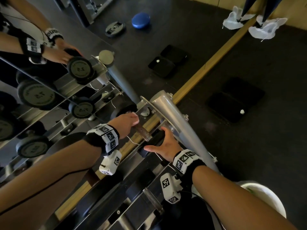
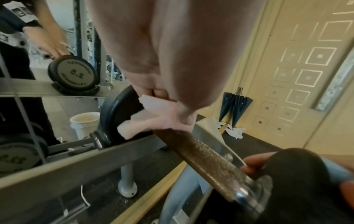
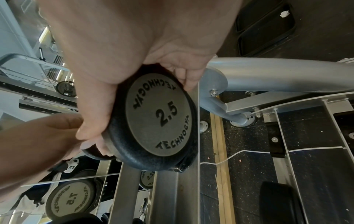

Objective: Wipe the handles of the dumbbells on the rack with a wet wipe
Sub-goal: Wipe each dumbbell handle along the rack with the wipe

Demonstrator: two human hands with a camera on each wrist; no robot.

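Observation:
A 2.5 dumbbell lies on the top shelf of the silver rack (image 1: 172, 113) against a mirror. Its brown knurled handle (image 1: 142, 131) (image 2: 206, 160) runs between two black heads. My left hand (image 1: 129, 120) (image 2: 172, 118) grips the far end of the handle through a white wet wipe (image 2: 138, 118) (image 1: 135, 121), close to the far head (image 1: 126, 108). My right hand (image 1: 164, 143) (image 3: 134, 84) curls over the near head (image 1: 154, 139) (image 3: 159, 119), thumb on one side and fingers on the other. Most of the handle's length shows bare between the hands.
Heavier dumbbells (image 1: 141, 181) sit on lower shelves below my arms. The mirror reflects the rack and my hands at left. A white bucket (image 1: 264, 198) stands at lower right. Black mats (image 1: 235, 100), a blue disc (image 1: 141, 19) and a weight plate (image 1: 114, 29) lie on the dark floor.

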